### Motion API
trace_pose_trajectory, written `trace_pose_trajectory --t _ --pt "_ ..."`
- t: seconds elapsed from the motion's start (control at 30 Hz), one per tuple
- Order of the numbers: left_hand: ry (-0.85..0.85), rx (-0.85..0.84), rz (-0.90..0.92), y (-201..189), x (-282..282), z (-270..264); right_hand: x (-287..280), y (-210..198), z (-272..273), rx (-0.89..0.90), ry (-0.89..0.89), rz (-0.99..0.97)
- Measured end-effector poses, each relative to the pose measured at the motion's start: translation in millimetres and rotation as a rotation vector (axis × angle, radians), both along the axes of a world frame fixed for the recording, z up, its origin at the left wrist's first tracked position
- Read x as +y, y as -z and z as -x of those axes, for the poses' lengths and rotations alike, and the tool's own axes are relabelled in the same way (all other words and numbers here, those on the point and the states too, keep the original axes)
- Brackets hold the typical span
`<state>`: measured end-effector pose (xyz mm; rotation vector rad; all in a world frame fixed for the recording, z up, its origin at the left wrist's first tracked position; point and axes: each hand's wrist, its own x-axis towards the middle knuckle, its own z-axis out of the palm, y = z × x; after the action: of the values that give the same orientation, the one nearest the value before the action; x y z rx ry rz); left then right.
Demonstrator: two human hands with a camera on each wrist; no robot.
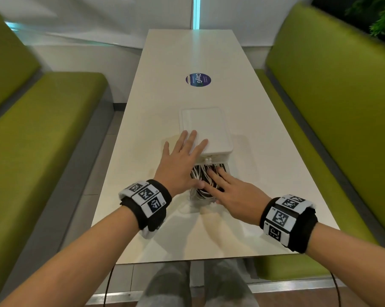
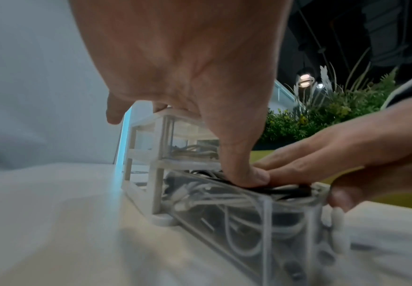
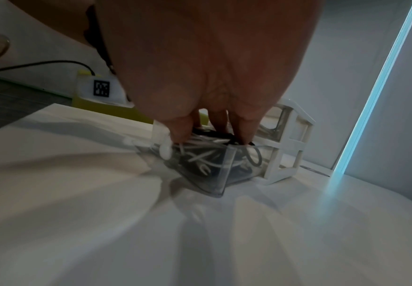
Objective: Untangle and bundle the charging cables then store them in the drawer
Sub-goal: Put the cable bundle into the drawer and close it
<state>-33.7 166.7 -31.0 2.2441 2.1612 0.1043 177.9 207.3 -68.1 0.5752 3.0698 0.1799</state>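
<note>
A small white drawer unit (image 1: 209,129) stands mid-table with its clear lower drawer (image 2: 261,209) (image 3: 226,164) pulled out toward me. White and black charging cables (image 1: 198,173) (image 2: 224,195) (image 3: 207,152) fill that drawer. My left hand (image 1: 182,160) lies flat with straight fingers on the unit's top, and its thumb (image 2: 246,174) presses down on the cables. My right hand (image 1: 227,187) lies flat over the drawer, with straight fingers (image 3: 182,129) pressing the cables down. Part of the cable heap is hidden under both hands. The upper drawer (image 2: 192,143) is closed and holds something pale.
The long white table (image 1: 187,63) carries a round blue sticker (image 1: 198,80) farther back. Green benches (image 1: 43,129) (image 1: 331,107) flank both sides. A white wall with a lit cyan strip (image 1: 196,12) closes the far end. Plants (image 2: 334,108) stand behind the right bench.
</note>
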Motion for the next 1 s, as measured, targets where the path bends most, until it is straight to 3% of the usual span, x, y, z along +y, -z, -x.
trace_pose_trajectory --t 0.13,0.4,0.57,0.77,1.0 --pt "0.010 0.053 -0.020 2.0 1.4 3.2 -6.0 1.3 -5.0 0.083 -0.057 -0.091" --pt "0.071 -0.086 -0.060 5.7 3.2 7.4 2.0 -0.5 -4.0 0.077 -0.136 -0.141" --pt "0.143 -0.100 -0.178 1.6 5.8 15.5 6.0 -4.2 11.2 0.105 -0.065 -0.129" --pt "0.104 -0.095 -0.052 -0.9 3.2 15.6 3.3 -6.8 15.5 0.150 -0.044 -0.137" --pt "0.050 -0.102 -0.070 2.4 -1.2 6.5 1.7 -5.7 -0.9 0.204 0.082 -0.060"
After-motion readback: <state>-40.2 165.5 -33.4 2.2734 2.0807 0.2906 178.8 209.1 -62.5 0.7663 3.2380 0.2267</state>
